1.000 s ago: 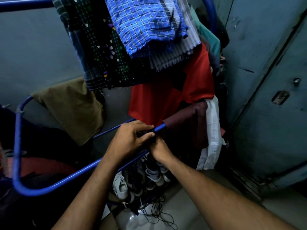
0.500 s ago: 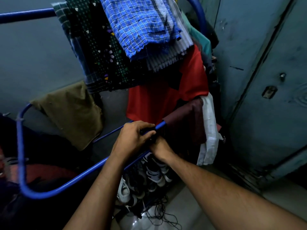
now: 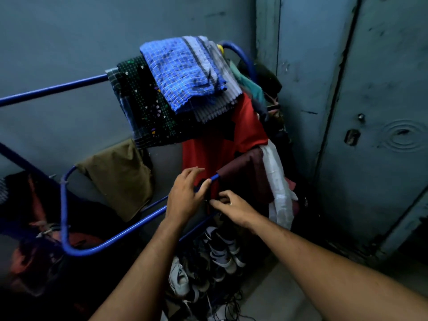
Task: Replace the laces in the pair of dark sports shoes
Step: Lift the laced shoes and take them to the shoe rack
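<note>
Both hands meet at the middle of the frame over a blue drying rack [image 3: 111,239]. The left hand [image 3: 185,195] lies across the rack's rail with fingers extended and relaxed, gripping nothing. The right hand [image 3: 234,205] pinches a small dark item at the rail; what it is cannot be told. Below the hands, in the lower middle, the dark sports shoes [image 3: 222,249] sit on the rack's low shelf, with loose black laces [image 3: 231,309] trailing on the floor beneath. A red garment [image 3: 222,144] hangs just above.
</note>
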Tool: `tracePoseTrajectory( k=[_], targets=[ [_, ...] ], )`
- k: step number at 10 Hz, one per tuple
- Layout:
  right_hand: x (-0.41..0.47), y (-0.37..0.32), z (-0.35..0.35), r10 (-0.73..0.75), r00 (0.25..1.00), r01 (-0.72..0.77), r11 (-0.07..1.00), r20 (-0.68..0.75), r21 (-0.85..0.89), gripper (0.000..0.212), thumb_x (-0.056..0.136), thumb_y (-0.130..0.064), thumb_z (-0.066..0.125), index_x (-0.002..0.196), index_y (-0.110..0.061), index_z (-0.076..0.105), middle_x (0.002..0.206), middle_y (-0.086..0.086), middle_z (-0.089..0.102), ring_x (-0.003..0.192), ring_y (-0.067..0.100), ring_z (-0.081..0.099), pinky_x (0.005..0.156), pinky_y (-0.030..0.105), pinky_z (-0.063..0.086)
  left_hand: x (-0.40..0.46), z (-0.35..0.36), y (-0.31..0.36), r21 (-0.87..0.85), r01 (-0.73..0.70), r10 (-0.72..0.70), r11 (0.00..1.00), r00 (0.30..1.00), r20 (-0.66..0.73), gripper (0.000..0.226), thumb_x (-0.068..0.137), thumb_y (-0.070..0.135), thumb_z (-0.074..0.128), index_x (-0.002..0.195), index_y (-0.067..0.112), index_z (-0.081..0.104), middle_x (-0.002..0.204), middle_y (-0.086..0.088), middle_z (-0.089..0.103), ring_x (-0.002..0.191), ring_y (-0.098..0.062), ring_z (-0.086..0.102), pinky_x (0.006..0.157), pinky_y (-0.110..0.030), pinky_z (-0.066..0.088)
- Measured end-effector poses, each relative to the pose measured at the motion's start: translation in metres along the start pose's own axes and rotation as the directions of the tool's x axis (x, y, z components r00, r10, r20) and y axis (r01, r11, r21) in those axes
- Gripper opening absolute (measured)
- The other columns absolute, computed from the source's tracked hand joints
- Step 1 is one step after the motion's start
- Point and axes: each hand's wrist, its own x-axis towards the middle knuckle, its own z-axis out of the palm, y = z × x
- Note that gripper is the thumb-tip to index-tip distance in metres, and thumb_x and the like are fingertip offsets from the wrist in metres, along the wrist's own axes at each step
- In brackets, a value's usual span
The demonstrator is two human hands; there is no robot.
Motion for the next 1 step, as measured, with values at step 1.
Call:
tracePoseTrajectory(
  k=[1],
  targets=[
    [-0.0309, -0.0076, -0.0327, -0.030, 0.999, 0.034, 0.995, -0.045, 0.094, 0.052, 0.095, -0.054, 0.059, 0.134, -0.020, 0.056, 0.121, -0.004, 0.062, 0.108, 0.012, 0.060, 0.096, 0.029, 0.049, -0.0148, 0.0089, 0.0434, -0.117, 0.035, -0.034, 0.992, 0.999, 0.019, 0.035, 0.096, 0.042, 0.066, 0.125, 0.024, 0.067, 0.116, 0.007, 0.068, 0.108, -0.011, 0.064, 0.092, -0.032, 0.052]
  ],
)
